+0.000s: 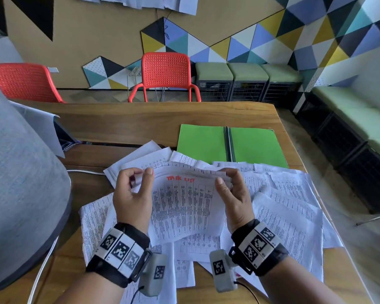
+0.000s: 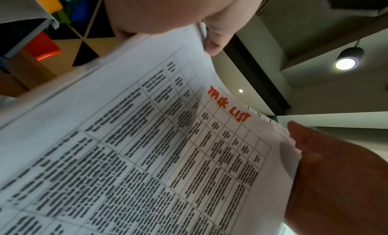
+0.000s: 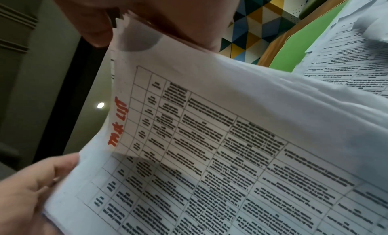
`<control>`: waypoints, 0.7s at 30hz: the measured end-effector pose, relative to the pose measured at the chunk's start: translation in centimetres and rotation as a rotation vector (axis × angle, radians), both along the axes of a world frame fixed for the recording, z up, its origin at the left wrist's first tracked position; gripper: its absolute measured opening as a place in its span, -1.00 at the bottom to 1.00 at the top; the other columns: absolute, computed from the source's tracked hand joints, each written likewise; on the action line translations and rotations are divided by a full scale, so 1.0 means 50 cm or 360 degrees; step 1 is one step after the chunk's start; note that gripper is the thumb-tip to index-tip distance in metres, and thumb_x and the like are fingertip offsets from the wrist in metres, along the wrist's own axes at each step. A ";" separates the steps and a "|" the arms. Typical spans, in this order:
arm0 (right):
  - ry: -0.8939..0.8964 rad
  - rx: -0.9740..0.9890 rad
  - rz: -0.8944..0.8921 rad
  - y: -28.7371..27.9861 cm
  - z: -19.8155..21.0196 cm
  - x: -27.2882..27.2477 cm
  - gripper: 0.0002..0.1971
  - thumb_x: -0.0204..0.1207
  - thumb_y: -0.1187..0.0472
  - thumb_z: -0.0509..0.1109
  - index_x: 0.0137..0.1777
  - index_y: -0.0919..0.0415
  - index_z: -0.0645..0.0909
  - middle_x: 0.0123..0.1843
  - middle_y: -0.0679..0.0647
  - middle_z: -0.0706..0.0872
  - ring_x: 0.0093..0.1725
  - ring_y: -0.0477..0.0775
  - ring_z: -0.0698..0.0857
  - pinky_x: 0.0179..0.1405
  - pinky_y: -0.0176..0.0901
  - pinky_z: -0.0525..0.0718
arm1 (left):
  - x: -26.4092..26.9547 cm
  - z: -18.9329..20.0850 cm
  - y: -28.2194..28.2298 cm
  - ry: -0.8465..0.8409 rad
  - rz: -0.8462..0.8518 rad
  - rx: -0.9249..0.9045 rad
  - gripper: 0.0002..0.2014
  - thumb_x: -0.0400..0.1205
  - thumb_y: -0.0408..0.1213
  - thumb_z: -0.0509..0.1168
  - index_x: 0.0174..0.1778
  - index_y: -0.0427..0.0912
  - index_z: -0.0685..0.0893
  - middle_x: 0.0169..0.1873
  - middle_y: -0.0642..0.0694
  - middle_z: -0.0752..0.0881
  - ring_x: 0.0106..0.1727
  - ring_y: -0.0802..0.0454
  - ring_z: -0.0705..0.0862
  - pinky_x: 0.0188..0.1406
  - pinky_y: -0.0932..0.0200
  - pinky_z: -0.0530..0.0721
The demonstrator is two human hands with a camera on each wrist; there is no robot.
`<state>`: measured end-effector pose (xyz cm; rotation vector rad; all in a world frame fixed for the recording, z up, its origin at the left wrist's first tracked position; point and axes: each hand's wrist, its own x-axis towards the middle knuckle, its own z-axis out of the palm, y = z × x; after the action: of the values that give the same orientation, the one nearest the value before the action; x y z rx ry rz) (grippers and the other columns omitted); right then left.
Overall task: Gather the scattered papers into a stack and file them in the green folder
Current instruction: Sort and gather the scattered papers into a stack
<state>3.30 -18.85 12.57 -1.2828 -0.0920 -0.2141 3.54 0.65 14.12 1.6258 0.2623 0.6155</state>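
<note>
**Q:** What do the hands hold?

**A:** A small stack of papers (image 1: 184, 205), its top sheet headed "TASK LIST" in red, lifted above the wooden table (image 1: 140, 119). The left hand (image 1: 133, 198) pinches the stack's upper left corner between thumb and curled fingers; the right hand (image 1: 234, 194) pinches the upper right corner the same way.

**Q:** And the rest of the job?

**A:** More scattered papers (image 1: 290, 216) lie spread and overlapping on the table beneath the held stack. The green folder (image 1: 202, 141) lies open and flat just beyond them, toward the far right corner. Two red chairs (image 1: 166, 72) stand behind the table.
</note>
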 end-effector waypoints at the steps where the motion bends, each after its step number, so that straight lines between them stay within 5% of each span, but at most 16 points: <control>1: -0.0049 -0.0016 -0.0003 0.002 0.003 0.001 -0.91 0.50 0.22 0.34 -0.02 0.09 0.55 -0.33 -0.26 0.64 -0.27 -0.26 0.61 -0.19 -0.52 0.55 | 0.002 -0.002 0.002 0.0018 0.0011 -0.0008 -0.91 0.59 -0.16 0.38 -0.19 0.10 0.60 -0.22 0.15 0.62 -0.15 0.24 0.55 -0.09 0.28 0.53; 6: -0.0113 -0.0190 -0.0084 0.017 0.008 0.019 -0.93 0.56 0.20 0.31 -0.12 0.17 0.53 -0.24 -0.22 0.63 -0.17 -0.17 0.57 -0.06 -0.43 0.53 | -0.016 -0.012 0.003 0.0018 0.0001 -0.0012 -0.88 0.66 -0.17 0.30 -0.20 0.00 0.60 -0.26 0.12 0.59 -0.18 0.17 0.53 -0.17 0.35 0.51; 9: -0.0098 -0.0136 -0.0135 0.013 0.004 0.023 -0.90 0.63 0.31 0.28 -0.13 0.25 0.50 -0.26 -0.19 0.66 -0.22 -0.17 0.58 -0.16 -0.46 0.55 | -0.014 -0.020 0.009 -0.0001 0.0054 0.0033 -0.89 0.67 -0.23 0.28 -0.15 -0.13 0.63 -0.28 0.11 0.64 -0.27 0.28 0.56 -0.26 0.46 0.50; 12: -0.0084 -0.0094 -0.0283 0.004 -0.006 0.031 -0.82 0.67 0.34 0.22 -0.16 0.12 0.49 -0.31 -0.22 0.64 -0.26 -0.19 0.55 -0.22 -0.47 0.51 | -0.014 -0.026 0.019 -0.0033 0.0085 0.0008 -0.88 0.71 -0.26 0.20 -0.09 -0.14 0.61 -0.20 0.17 0.74 -0.16 0.36 0.64 -0.09 0.38 0.56; 15: -0.0082 -0.0147 -0.0296 0.002 -0.015 0.034 -0.91 0.60 0.21 0.21 -0.08 0.01 0.49 -0.23 -0.15 0.53 -0.18 -0.12 0.48 -0.09 -0.34 0.45 | -0.022 -0.052 0.039 -0.0050 -0.0029 -0.0007 -0.76 0.63 0.21 0.12 0.02 0.17 0.51 -0.01 0.19 0.66 0.04 0.28 0.63 0.15 0.25 0.59; 17: -0.0094 -0.0117 -0.0180 -0.005 -0.018 0.031 -0.83 0.58 0.16 0.21 0.15 0.08 0.43 -0.13 -0.08 0.55 -0.08 -0.11 0.53 0.04 -0.33 0.48 | -0.028 -0.090 0.057 0.0009 -0.0261 -0.0045 -0.30 0.37 0.50 0.19 0.28 0.10 0.42 0.16 0.10 0.60 0.14 0.24 0.63 0.14 0.36 0.61; 19: -0.0115 -0.0132 -0.0024 -0.020 -0.028 0.023 -0.60 0.55 0.15 0.24 0.36 0.11 0.30 0.08 0.02 0.60 0.11 -0.10 0.62 0.16 -0.39 0.54 | -0.035 -0.127 0.063 0.0204 -0.0455 -0.0276 -0.19 0.32 0.30 0.46 0.41 0.08 0.33 0.26 -0.03 0.62 0.24 0.09 0.68 0.20 0.16 0.67; 21: 0.0009 -0.0162 0.0128 -0.027 -0.043 0.012 -0.43 0.46 0.27 0.32 0.44 0.10 0.18 0.20 0.15 0.61 0.15 0.00 0.68 0.07 -0.30 0.67 | -0.040 -0.171 0.061 0.0456 -0.0499 -0.0441 -0.37 0.46 -0.28 0.52 0.38 0.09 0.38 0.24 -0.08 0.67 0.28 -0.06 0.67 0.29 -0.14 0.62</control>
<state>3.90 -20.20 10.40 -1.3781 -0.1512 -0.1383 1.55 3.68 5.57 1.4432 0.2809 0.0994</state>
